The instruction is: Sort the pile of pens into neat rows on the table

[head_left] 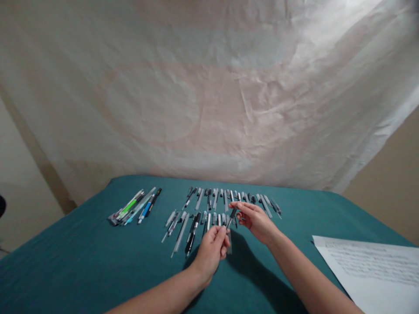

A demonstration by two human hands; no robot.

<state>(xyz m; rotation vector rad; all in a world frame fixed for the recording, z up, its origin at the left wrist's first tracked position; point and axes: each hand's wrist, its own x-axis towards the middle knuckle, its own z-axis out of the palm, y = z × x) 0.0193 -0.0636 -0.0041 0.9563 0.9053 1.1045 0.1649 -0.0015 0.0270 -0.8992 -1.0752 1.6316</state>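
Note:
Above the table, a slim dark pen (231, 216) is held between my two hands. My left hand (214, 247) is closed on its lower end. At the upper, darker end, which may be a cap, my right hand (253, 219) pinches with thumb and fingers. Beneath and behind the hands, pens and pen parts lie in two rows. A black pen (192, 235) lies just left of my left hand, beside a clear pen tube (182, 233). Parts of the nearer row are hidden behind my hands.
A pile of pens (134, 208), some green and blue, lies on the left of the green cloth (98, 270). Written paper (376, 266) rests at the right front. A pale sheet (209, 96) hangs behind the table.

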